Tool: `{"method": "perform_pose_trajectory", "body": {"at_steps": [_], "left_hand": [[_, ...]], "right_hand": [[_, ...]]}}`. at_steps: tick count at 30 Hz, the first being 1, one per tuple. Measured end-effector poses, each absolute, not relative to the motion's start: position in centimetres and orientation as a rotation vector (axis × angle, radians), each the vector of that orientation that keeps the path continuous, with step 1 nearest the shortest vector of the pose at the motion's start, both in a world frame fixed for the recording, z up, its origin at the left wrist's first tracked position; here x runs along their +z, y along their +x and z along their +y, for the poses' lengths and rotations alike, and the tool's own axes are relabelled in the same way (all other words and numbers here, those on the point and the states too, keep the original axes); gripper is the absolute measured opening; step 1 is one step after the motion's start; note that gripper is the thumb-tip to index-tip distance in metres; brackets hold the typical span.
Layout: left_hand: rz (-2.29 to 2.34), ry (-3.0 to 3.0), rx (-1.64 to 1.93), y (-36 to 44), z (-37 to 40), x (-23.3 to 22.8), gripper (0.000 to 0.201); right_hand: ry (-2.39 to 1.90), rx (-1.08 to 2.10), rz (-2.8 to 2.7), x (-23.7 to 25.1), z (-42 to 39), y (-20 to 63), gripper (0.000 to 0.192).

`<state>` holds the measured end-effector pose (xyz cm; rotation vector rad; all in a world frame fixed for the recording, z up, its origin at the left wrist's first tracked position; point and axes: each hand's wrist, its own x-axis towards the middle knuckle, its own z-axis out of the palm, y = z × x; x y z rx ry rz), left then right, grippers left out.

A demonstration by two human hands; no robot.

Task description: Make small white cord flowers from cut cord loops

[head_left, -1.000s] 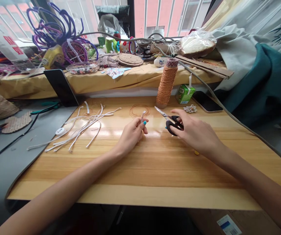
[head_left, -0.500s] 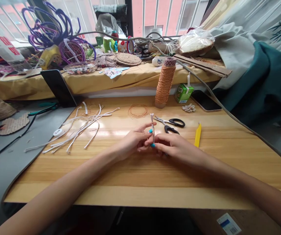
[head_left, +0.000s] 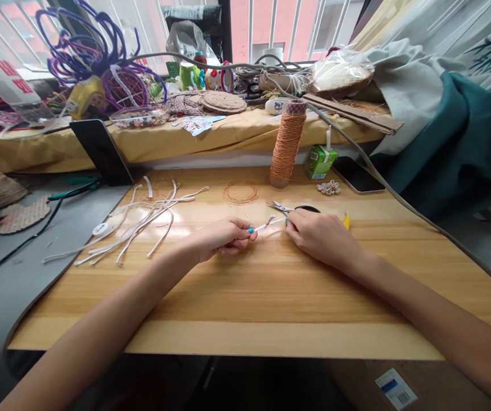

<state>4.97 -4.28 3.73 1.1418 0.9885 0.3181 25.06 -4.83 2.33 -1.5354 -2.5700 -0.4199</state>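
Note:
A short piece of white cord (head_left: pixel 261 226) is stretched between my two hands, with what looks like orange-brown thread round its middle. My left hand (head_left: pixel 227 235) pinches one end between thumb and fingers. My right hand (head_left: pixel 320 235) is closed on the other end, its fingertips partly hidden. Black-handled scissors (head_left: pixel 280 206) lie just beyond my right hand, which covers part of their handles. Only the tip of a yellow tool (head_left: pixel 346 220) shows behind that hand. A thin coil of orange thread (head_left: pixel 240 193) rests on the wooden table (head_left: pixel 228 302) past my left hand.
Several loose white cords (head_left: pixel 143 222) lie at the left. Toward the back stand an orange thread spool (head_left: pixel 287 148) and a green carton (head_left: pixel 320 162), near a phone (head_left: pixel 359 174). A grey cable (head_left: pixel 399 202) runs along the right. Another phone-like device (head_left: pixel 100 153) leans at the back left.
My hands have moved apart, the right one going right, over the scissors' handles and the yellow tool. The cord, upright and folded before, is now drawn out sideways between them.

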Motion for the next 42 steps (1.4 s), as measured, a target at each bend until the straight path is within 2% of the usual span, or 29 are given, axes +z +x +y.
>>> {"method": "perform_pose_trajectory", "body": {"at_steps": [20, 42], "left_hand": [[0.986, 1.171, 0.205, 3.2, -2.8, 3.3, 0.012], [0.992, 1.238, 0.11, 2.3, -2.3, 3.8, 0.015]], "right_hand": [[-1.321, -0.423, -2.584, 0.8, -4.6, 25.0, 0.023], [-1.277, -0.343, -2.564, 0.4, -4.6, 25.3, 0.024]]}}
